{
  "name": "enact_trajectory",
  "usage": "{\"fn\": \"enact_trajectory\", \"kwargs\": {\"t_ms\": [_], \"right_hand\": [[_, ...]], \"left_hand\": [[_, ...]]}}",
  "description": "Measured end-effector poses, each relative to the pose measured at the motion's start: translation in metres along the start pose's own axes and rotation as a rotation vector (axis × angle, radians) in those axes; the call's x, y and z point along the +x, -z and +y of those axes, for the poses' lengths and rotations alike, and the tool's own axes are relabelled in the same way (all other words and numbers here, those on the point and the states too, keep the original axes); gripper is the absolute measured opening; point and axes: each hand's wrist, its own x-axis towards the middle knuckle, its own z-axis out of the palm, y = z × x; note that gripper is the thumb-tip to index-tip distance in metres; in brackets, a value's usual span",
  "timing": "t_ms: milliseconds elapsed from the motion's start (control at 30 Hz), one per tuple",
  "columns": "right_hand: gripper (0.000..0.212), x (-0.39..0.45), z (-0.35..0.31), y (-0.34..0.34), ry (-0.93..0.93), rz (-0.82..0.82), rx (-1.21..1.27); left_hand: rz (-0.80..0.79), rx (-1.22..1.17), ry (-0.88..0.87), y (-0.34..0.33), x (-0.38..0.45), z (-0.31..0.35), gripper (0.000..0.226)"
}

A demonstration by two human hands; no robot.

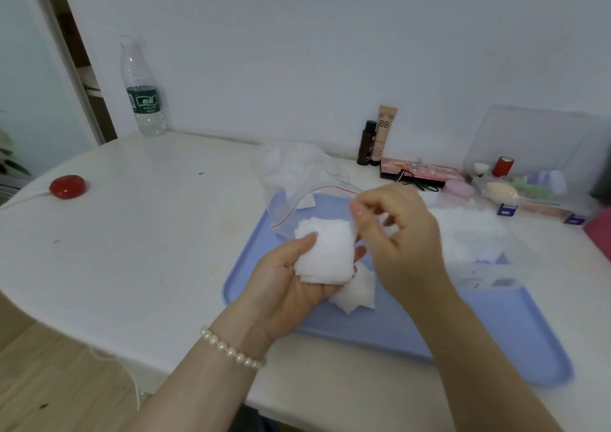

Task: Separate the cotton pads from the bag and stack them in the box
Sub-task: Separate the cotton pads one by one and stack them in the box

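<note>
Two hands in view. My left hand (291, 283) lies palm up over the blue tray (496, 342), fingers curled under one stack of cotton pads (325, 253) with the thumb pressed on its left edge. The stack is square, white and slightly fanned; I cannot count its sheets. My right hand (401, 233) hangs just beside the stack's right edge, fingers bent, thumb and forefinger pinched near the stack's top right corner; blur hides whether a pad sits between them.

One clear zip bag (297, 180) with a red seal line lies crumpled on the tray's far left corner, mouth toward the hands, a few pads visible inside. A small loose pile of pads (355, 294) rests on the tray under the left fingers. One clear box (479, 250) sits at the tray's right side, a white layer of pads in it; its walls are hard to make out.

Bench (148, 250): white, rounded on the left. One water bottle (142, 91) stands at the far left edge, one red round object (67, 186) near the left edge. Wide open surface lies between those and the tray. Far right corner is crowded: two cosmetic tubes (377, 140), one palette (420, 172), one clear organiser (535, 173). The tray's near right corner reaches close to the bench's near edge.
</note>
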Motion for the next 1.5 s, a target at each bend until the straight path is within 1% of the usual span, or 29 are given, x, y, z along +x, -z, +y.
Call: {"fn": "enact_trajectory", "kwargs": {"t_ms": [67, 133, 200, 233, 300, 333, 367, 400, 467, 567, 633, 733, 800, 833, 900, 933, 967, 1033, 1067, 1100, 1133, 1167, 1200, 1233, 1300, 1333, 1367, 1433, 1500], "right_hand": [[0.03, -0.005, 0.007, -0.01, 0.057, -0.159, -0.108], [0.037, -0.012, 0.012, -0.019, 0.069, -0.246, -0.228], [0.039, -0.014, 0.013, -0.023, 0.059, -0.241, -0.287], [0.038, -0.011, 0.01, -0.021, 0.04, -0.216, -0.259], [0.032, -0.003, 0.007, -0.01, -0.021, -0.122, -0.15], [0.027, 0.0, 0.006, -0.003, -0.037, -0.076, -0.135], [0.022, 0.003, 0.006, 0.003, -0.055, -0.06, -0.152], [0.018, 0.004, 0.006, 0.009, -0.077, -0.095, -0.188], [0.017, 0.006, 0.008, 0.015, -0.143, -0.3, -0.293], [0.027, 0.003, 0.011, 0.012, -0.122, -0.625, -0.511], [0.035, 0.001, 0.009, 0.008, -0.122, -0.72, -0.595], [0.046, -0.003, 0.002, -0.002, -0.114, -0.633, -0.671], [0.052, -0.007, -0.001, -0.008, -0.094, -0.623, -0.73], [0.051, -0.009, -0.002, -0.013, -0.1, -0.632, -0.751], [0.036, -0.014, -0.004, -0.021, -0.079, -0.615, -0.788], [0.027, -0.014, -0.002, -0.023, -0.046, -0.575, -0.818], [0.028, -0.015, 0.0, -0.023, -0.028, -0.514, -0.803], [0.046, -0.017, 0.009, -0.016, 0.003, -0.483, -0.77], [0.048, -0.016, 0.014, -0.015, 0.022, -0.453, -0.737], [0.045, -0.011, 0.014, -0.015, 0.058, -0.355, -0.701], [0.034, -0.007, 0.015, -0.012, 0.078, -0.221, -0.638], [0.023, -0.006, 0.016, -0.008, 0.034, -0.103, -0.515], [0.018, -0.005, 0.01, -0.005, -0.05, -0.006, -0.331], [0.02, -0.004, 0.003, -0.003, -0.18, 0.041, -0.095], [0.019, -0.002, -0.008, -0.002, -0.47, -0.024, 0.446], [0.018, -0.001, -0.013, -0.003, -0.59, -0.096, 0.648], [0.016, -0.001, -0.016, -0.004, -0.669, -0.16, 0.758], [0.014, -0.004, -0.018, -0.01, -0.716, -0.24, 0.78], [0.013, -0.008, -0.019, -0.015, -0.707, -0.241, 0.717]], "left_hand": [[0.004, 0.017, -0.015, -0.001, -0.001, 0.0, 0.046], [0.006, 0.082, -0.041, 0.0, -0.001, 0.0, 0.047], [0.02, 0.202, -0.1, -0.001, -0.002, -0.002, 0.045], [0.019, 0.229, -0.139, -0.001, -0.002, -0.002, 0.042], [0.022, 0.179, -0.218, 0.0, -0.002, 0.002, 0.038], [0.037, 0.131, -0.258, 0.001, -0.001, 0.005, 0.041], [0.059, 0.093, -0.295, 0.003, -0.001, 0.009, 0.046], [0.075, 0.084, -0.322, 0.005, 0.0, 0.014, 0.049], [0.104, 0.147, -0.341, 0.006, 0.001, 0.021, 0.045], [0.121, 0.293, -0.324, 0.004, 0.003, 0.024, 0.038], [0.123, 0.301, -0.323, 0.004, 0.003, 0.025, 0.037], [0.122, 0.237, -0.339, 0.008, 0.003, 0.023, 0.035], [0.124, 0.195, -0.348, 0.009, 0.002, 0.022, 0.032], [0.124, 0.184, -0.348, 0.01, 0.002, 0.022, 0.033], [0.126, 0.179, -0.343, 0.01, 0.001, 0.021, 0.038], [0.122, 0.175, -0.338, 0.009, 0.001, 0.02, 0.04], [0.116, 0.163, -0.335, 0.009, 0.001, 0.02, 0.042], [0.113, 0.136, -0.329, 0.011, 0.001, 0.018, 0.046], [0.116, 0.123, -0.328, 0.012, 0.001, 0.019, 0.048], [0.12, 0.111, -0.326, 0.012, 0.002, 0.019, 0.05], [0.124, 0.102, -0.323, 0.013, 0.003, 0.019, 0.052], [0.123, 0.098, -0.318, 0.012, 0.003, 0.018, 0.051], [0.125, 0.107, -0.318, 0.012, 0.004, 0.017, 0.046], [0.123, 0.125, -0.323, 0.01, 0.004, 0.015, 0.038], [0.13, 0.178, -0.337, 0.008, 0.006, 0.012, 0.032], [0.128, 0.208, -0.342, 0.007, 0.007, 0.01, 0.034], [0.121, 0.245, -0.344, 0.007, 0.009, 0.008, 0.038], [0.08, 0.308, -0.318, 0.006, 0.009, 0.006, 0.039], [0.043, 0.343, -0.288, 0.004, 0.009, 0.004, 0.036]]}}
